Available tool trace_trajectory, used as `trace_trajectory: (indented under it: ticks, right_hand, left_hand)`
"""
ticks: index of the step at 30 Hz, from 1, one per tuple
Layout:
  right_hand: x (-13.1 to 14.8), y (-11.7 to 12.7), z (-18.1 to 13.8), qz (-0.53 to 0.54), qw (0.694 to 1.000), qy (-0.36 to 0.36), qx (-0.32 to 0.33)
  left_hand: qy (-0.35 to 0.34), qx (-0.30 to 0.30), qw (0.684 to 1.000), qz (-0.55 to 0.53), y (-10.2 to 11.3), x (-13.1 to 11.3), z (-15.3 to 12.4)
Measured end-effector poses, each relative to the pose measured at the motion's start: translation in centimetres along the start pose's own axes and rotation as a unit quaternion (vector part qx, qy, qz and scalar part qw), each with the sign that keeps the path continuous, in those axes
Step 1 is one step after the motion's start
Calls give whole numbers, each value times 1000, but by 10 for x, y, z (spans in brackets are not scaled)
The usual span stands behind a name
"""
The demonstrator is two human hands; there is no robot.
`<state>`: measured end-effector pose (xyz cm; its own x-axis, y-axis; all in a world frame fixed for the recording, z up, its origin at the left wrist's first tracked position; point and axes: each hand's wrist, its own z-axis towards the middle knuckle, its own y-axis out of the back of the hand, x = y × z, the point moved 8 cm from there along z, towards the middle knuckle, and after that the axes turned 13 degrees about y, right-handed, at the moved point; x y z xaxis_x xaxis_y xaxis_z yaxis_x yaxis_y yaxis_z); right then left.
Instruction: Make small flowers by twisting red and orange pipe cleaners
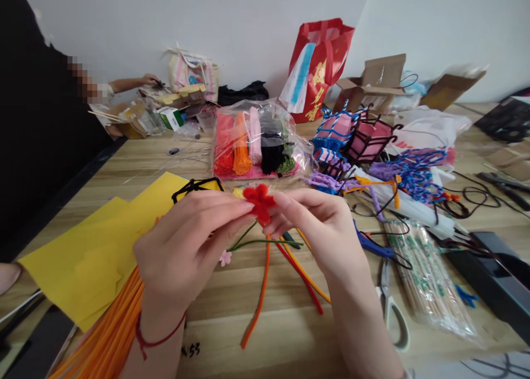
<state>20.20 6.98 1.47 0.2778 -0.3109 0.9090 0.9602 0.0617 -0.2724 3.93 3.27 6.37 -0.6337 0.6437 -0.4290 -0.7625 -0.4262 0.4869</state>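
Between my two hands a small red pipe-cleaner flower point(260, 201) is held up above the table. The fingertips of my left hand point(194, 238) pinch its left side, and those of my right hand point(317, 216) pinch its right side. Below them, an orange pipe cleaner point(260, 299), a red pipe cleaner point(304, 282) and green pipe cleaners point(269, 241) lie on the wood. A tiny pink flower point(225, 257) rests near my left fingers. Behind my left hand a black frame point(199, 186) is partly hidden.
Yellow sheets point(99, 246) and a bundle of orange pipe cleaners point(111, 318) lie left. A bag of coloured pipe cleaners point(254, 142) sits ahead. Scissors point(389, 307), blue-handled pliers point(372, 244) and packed wooden sticks point(430, 279) lie right. Far left, another person's hand point(149, 80) reaches over boxes.
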Motion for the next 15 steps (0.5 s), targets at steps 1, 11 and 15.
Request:
trace_trajectory:
  ticks: [1, 11, 15]
  right_hand:
    - [1, 0, 0, 3, 1000, -3, 5]
    - [0, 0, -3, 22, 999, -23, 16]
    - [-2, -2, -4, 16, 999, -31, 24]
  left_hand:
    - [21, -5, 1000, -3, 1, 4, 0]
    - [90, -17, 993, -80, 1, 16, -1]
    - [108, 8, 986, -127, -1, 19, -2]
